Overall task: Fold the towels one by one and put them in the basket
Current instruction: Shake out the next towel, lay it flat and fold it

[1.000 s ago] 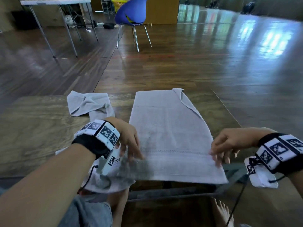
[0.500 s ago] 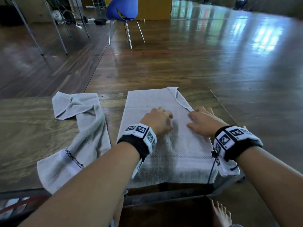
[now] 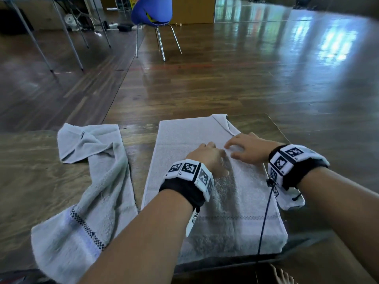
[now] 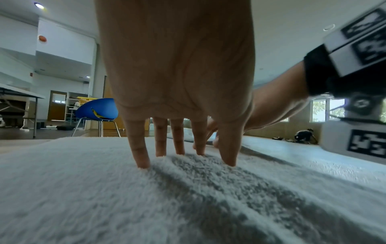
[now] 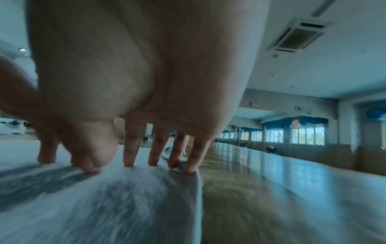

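A grey towel (image 3: 180,144) lies flat on the wooden table (image 3: 30,173), folded into a long strip running away from me. My left hand (image 3: 207,155) and right hand (image 3: 245,147) rest side by side on its far half, near the right edge. In the left wrist view the left hand (image 4: 188,158) presses straight, spread fingers into the pile of the towel (image 4: 94,189). The right hand (image 5: 144,166) does the same at the right border of the towel (image 5: 125,206). Neither hand grips any cloth. A second grey towel (image 3: 96,177) lies rumpled to the left.
The table's right edge (image 3: 276,130) runs close beside the right hand, with wooden floor beyond. A blue chair (image 3: 151,11) stands farther back on the floor. Behind the chair, a yellow basket (image 4: 84,99) shows in the left wrist view. My bare foot (image 3: 283,275) is below the table's near edge.
Both hands left the towel's near corners and slid up the towel to its far half, coming close together. In the last half second they barely moved.
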Demonstrator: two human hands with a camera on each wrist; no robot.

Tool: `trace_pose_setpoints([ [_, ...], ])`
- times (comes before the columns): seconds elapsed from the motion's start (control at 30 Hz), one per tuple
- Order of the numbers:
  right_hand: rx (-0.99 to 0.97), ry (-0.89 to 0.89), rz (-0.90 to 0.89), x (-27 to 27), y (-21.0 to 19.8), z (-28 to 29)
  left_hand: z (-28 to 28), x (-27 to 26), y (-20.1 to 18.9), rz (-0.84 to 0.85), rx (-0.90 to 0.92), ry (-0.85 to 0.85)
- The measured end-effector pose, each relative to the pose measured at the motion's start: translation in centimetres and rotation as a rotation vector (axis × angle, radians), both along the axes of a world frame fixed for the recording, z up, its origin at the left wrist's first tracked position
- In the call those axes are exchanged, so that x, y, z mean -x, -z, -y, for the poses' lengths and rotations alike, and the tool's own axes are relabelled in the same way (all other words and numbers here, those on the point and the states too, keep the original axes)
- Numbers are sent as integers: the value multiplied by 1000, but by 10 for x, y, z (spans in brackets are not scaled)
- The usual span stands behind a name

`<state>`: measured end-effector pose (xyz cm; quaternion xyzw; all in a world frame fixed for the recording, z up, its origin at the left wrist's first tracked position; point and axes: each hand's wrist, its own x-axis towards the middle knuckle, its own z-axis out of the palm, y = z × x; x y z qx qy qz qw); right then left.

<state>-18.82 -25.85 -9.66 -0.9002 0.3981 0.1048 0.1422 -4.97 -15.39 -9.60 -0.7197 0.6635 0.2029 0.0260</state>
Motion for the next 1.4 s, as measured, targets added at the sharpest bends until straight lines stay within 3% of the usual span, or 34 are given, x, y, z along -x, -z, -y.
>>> trace_pose_setpoints([
  [0.07,71,26,-104,-13,-6,15,1,-4,-4,-9,-35,31],
  [0.2,192,251,-168,-26,-17,36,-1,-10,-7,-53,-72,40],
  [0.33,170,134,3,-52,-20,54,-4,-10,-14,-86,-132,62],
  [0.4,111,95,-47,-60,-15,62,-6,-9,-18,-69,-154,99],
  [0.5,142,217,-137,-52,-6,77,-9,-9,-19,-97,-147,94],
  [0.6,221,307,-106,-46,-8,87,-9,-14,-19,-139,-148,84],
  [0.7,185,209,-72,-49,-11,92,-7,-17,-18,-167,-151,66],
  [0.8,99,218,-174,-51,-8,93,-5,-16,-18,-163,-159,65],
  [0.93,135,276,-164,-42,-9,86,-3,-16,-16,-151,-162,62],
  [1.17,-32,9,104,5,-1,22,-11,-14,-11,-72,-120,78],
  [1.27,46,131,72,38,4,3,-17,-12,-13,-77,-101,83],
  [1.4,74,231,-5,72,2,-28,-33,-14,-17,-210,-58,54],
])
